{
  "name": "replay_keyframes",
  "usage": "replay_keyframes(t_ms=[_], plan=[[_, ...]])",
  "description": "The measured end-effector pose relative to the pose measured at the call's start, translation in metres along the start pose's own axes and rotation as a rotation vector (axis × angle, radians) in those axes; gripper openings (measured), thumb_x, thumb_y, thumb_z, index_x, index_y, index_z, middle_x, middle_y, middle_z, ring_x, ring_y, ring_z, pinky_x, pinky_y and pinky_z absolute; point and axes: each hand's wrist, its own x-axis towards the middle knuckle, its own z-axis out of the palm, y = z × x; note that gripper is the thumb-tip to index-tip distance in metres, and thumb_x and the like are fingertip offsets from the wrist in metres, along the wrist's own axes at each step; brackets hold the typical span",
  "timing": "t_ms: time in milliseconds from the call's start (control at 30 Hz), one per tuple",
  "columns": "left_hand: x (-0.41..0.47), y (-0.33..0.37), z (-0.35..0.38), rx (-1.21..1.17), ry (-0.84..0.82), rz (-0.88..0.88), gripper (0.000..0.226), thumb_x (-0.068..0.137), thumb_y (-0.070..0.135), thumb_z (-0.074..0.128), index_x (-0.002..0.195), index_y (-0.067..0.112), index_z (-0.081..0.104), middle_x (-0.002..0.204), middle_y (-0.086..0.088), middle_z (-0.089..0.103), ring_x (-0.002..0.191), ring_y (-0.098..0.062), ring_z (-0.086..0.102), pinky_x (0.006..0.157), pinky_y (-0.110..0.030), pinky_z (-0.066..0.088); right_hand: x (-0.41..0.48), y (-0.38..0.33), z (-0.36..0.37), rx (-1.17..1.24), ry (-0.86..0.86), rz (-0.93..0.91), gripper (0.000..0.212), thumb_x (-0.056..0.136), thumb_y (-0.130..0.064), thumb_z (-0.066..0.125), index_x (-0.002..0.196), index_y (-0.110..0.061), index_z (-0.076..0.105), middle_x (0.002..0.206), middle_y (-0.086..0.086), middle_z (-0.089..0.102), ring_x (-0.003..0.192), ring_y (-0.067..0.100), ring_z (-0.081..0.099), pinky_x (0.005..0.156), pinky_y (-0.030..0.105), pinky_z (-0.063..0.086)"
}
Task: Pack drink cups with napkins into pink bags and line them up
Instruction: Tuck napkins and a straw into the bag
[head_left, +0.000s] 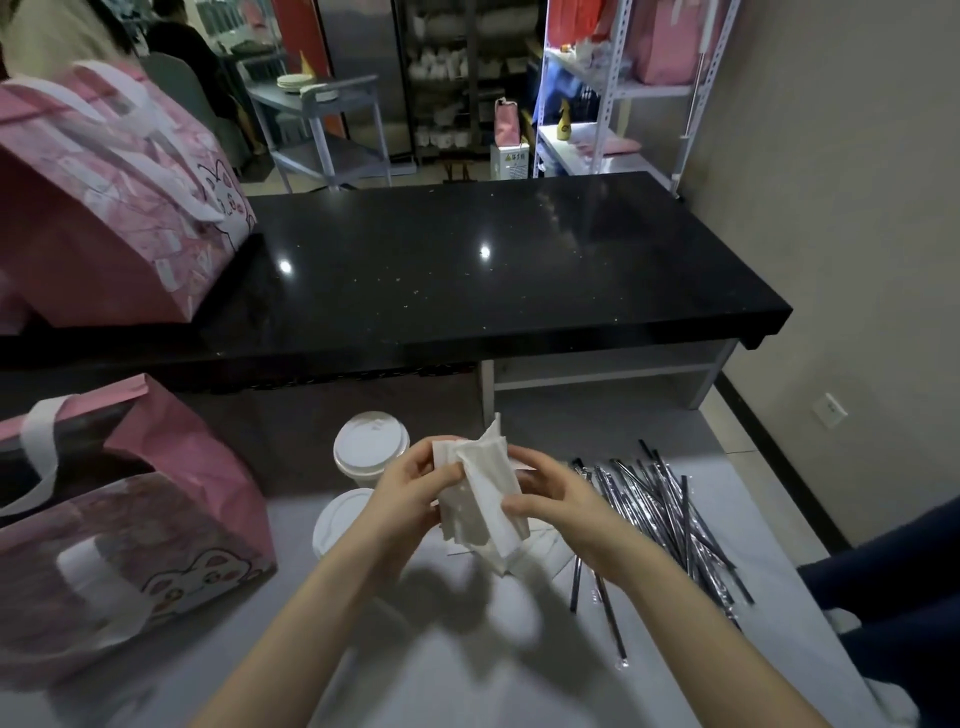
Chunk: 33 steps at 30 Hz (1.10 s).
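White napkins, pinched in both hands

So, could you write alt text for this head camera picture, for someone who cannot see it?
The left hand and right hand hold a bunch of white napkins above a pale table. Two lidded cups stand behind the left hand, an open pink bag sits at far left, and wrapped straws lie to the right.

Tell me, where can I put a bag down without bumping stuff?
The black counter is bare right of the far bag. The white table has room near you, between the near bag and straws. It's crowded around the cups and napkins.
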Motion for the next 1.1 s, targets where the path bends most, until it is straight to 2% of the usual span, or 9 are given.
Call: replay_keyframes(t_ms=[133, 333, 500, 567, 700, 767, 867, 967, 1100], plan=[[-0.012, 0.018, -0.019, -0.007, 0.018, 0.084, 0.021, 0.090, 0.007, 0.062, 0.104, 0.021, 0.068, 0.100, -0.006, 0.071, 0.094, -0.023, 0.068, 0.069, -0.030, 0.054, -0.002, -0.020, 0.027, -0.056, 0.073, -0.144, 0.025, 0.080, -0.002, 0.073, 0.103, -0.012, 0.070, 0.098, 0.003, 0.075, 0.093, 0.015, 0.069, 0.077, 0.021, 0.053], [-0.053, 0.073, -0.076, 0.164, 0.103, 0.309, 0.030, 0.083, 0.007, 0.071, 0.104, 0.028, 0.067, 0.104, -0.002, 0.071, 0.098, -0.023, 0.068, 0.077, -0.039, 0.058, 0.005, -0.069, 0.089, -0.264, 0.018, -0.237, 0.020, 0.082, -0.016, 0.073, 0.101, -0.023, 0.070, 0.096, -0.002, 0.073, 0.094, 0.016, 0.070, 0.082, 0.034, 0.058], [-0.108, 0.124, -0.158, 0.370, 0.278, 0.538, 0.029, 0.084, 0.008, 0.071, 0.105, 0.027, 0.064, 0.102, 0.005, 0.073, 0.097, -0.009, 0.068, 0.073, -0.019, 0.053, 0.025, -0.113, 0.162, -0.382, -0.029, -0.405, 0.017, 0.085, -0.012, 0.071, 0.099, -0.021, 0.071, 0.094, -0.002, 0.073, 0.090, 0.014, 0.070, 0.080, 0.029, 0.058], [-0.130, 0.141, -0.204, 0.510, 0.401, 0.608, 0.026, 0.085, 0.007, 0.070, 0.096, 0.030, 0.067, 0.096, 0.010, 0.073, 0.091, -0.004, 0.068, 0.071, -0.014, 0.052, 0.037, -0.125, 0.196, -0.416, -0.028, -0.460, 0.016, 0.084, -0.007, 0.071, 0.095, -0.019, 0.072, 0.089, -0.001, 0.074, 0.085, 0.015, 0.070, 0.078, 0.028, 0.058], [-0.165, 0.155, -0.294, 1.067, 0.658, 0.588, 0.024, 0.077, 0.012, 0.076, 0.090, 0.030, 0.070, 0.090, 0.021, 0.067, 0.092, 0.007, 0.060, 0.076, -0.001, 0.039, 0.061, -0.140, 0.267, -0.501, -0.036, -0.565, 0.015, 0.082, -0.007, 0.072, 0.089, -0.020, 0.072, 0.083, -0.001, 0.073, 0.079, 0.011, 0.068, 0.072, 0.029, 0.056], [-0.172, 0.154, -0.330, 1.247, 0.592, 0.476, 0.036, 0.072, 0.014, 0.081, 0.103, 0.028, 0.070, 0.106, 0.014, 0.067, 0.113, -0.005, 0.058, 0.089, -0.008, 0.036, 0.073, -0.142, 0.302, -0.594, -0.003, -0.624, 0.015, 0.081, -0.010, 0.072, 0.087, -0.024, 0.072, 0.081, -0.007, 0.072, 0.078, 0.006, 0.067, 0.071, 0.024, 0.054], [-0.171, 0.143, -0.367, 1.382, 0.295, 0.274, 0.071, 0.070, 0.032, 0.082, 0.133, 0.036, 0.051, 0.143, 0.014, 0.047, 0.143, -0.010, 0.025, 0.118, -0.037, 0.020, 0.087, -0.136, 0.345, -0.782, 0.020, -0.662, 0.016, 0.080, -0.010, 0.067, 0.087, -0.024, 0.071, 0.080, -0.010, 0.070, 0.077, 0.006, 0.065, 0.070, 0.027, 0.054], [-0.163, 0.131, -0.383, 1.421, 0.129, 0.168, 0.098, 0.065, 0.057, 0.076, 0.146, 0.050, 0.021, 0.157, 0.020, 0.016, 0.147, -0.007, -0.006, 0.119, -0.046, -0.007, 0.095, -0.124, 0.368, -1.051, 0.002, -0.635, 0.018, 0.080, -0.012, 0.066, 0.093, -0.023, 0.069, 0.086, -0.009, 0.068, 0.082, 0.010, 0.063, 0.074, 0.033, 0.053], [-0.154, 0.115, -0.392, 1.529, 0.071, 0.223, 0.118, 0.052, 0.080, 0.063, 0.147, 0.052, -0.001, 0.159, 0.023, 0.000, 0.141, -0.005, -0.027, 0.113, -0.044, -0.023, 0.100, -0.112, 0.381, -1.434, -0.053, -0.560, 0.019, 0.081, -0.016, 0.060, 0.098, -0.023, 0.067, 0.095, -0.006, 0.068, 0.089, 0.016, 0.062, 0.075, 0.037, 0.052]])
